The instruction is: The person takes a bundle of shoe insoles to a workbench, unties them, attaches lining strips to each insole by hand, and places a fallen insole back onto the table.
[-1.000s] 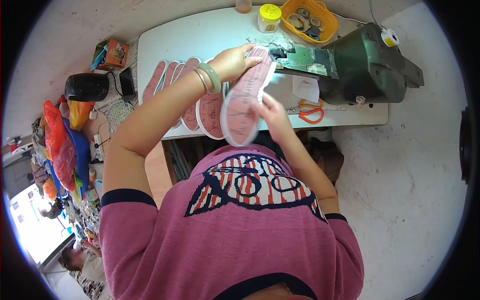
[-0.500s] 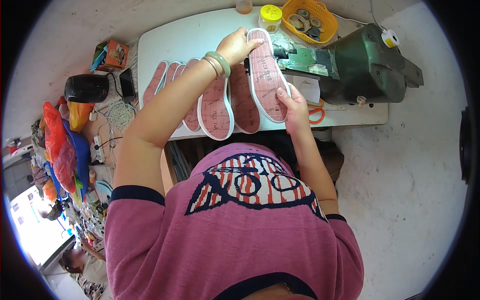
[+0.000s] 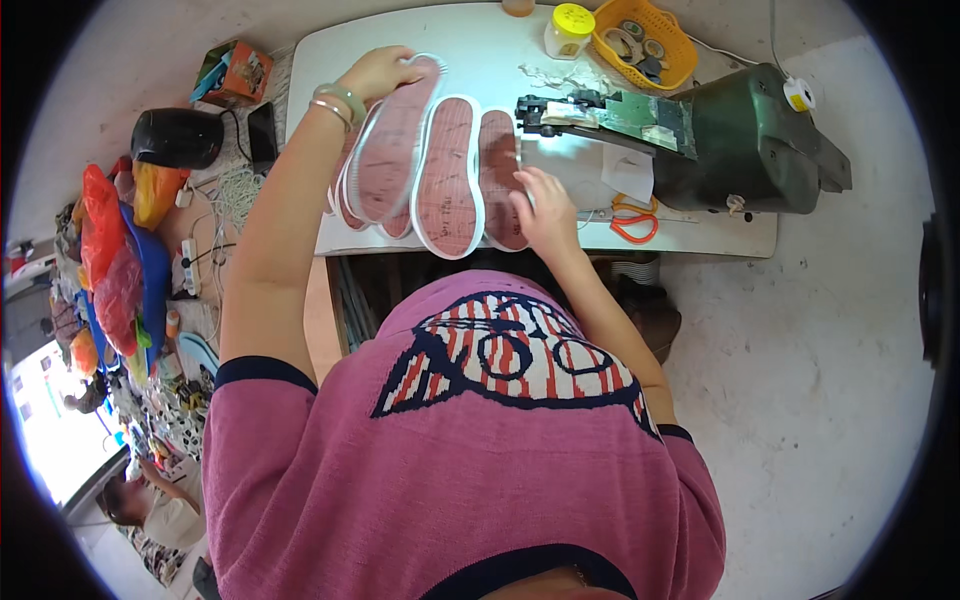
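1. over the left side of the counter (image 3: 345, 45), the held insole (image 3: 393, 150) is blurred, so its printed marks are hard to make out, and its top end is partly covered by the left hand (image 3: 383, 72).
2. beneath it, other insoles (image 3: 347, 190) overlap in a fan; the held one and the left forearm hide much of them, and how many lie there i cannot tell.
3. the left hand pinches the held insole at its far end, thumb against fingers; the rest of the insole slants down toward the person, just left of a white-rimmed insole (image 3: 448, 180) lying flat.
4. the right hand (image 3: 547, 212) is loosely spread, with nothing lifted in it; its fingertips overlap the right edge of a darker insole (image 3: 500, 145), and whether they touch it i cannot tell.
5. the insoles are long, rounded at both ends and narrowed at the waist, dusty pink with fine lines and dark marks; white edging shows clearly on the white-rimmed one.
6. right of them sits a dark green machine (image 3: 765, 140) with a smooth, bulky body; near it lie orange-handled scissors (image 3: 635, 227), their blades partly hidden.
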`<move>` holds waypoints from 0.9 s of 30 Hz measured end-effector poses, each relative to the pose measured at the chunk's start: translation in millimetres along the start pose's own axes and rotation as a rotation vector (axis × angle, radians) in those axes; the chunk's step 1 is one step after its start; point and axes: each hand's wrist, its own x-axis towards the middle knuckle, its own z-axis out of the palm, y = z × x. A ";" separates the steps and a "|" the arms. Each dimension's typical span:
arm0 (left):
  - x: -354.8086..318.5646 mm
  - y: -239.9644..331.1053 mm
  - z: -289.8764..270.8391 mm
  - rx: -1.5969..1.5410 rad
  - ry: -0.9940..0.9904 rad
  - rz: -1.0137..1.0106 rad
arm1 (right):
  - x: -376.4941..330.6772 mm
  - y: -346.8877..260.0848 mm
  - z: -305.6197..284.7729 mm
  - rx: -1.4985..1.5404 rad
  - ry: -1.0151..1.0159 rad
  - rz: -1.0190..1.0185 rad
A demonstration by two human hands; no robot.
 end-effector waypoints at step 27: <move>-129.8 73.7 135.6 -1.409 -0.136 -0.143 | 40.6 -43.1 -24.4 0.598 -0.172 0.303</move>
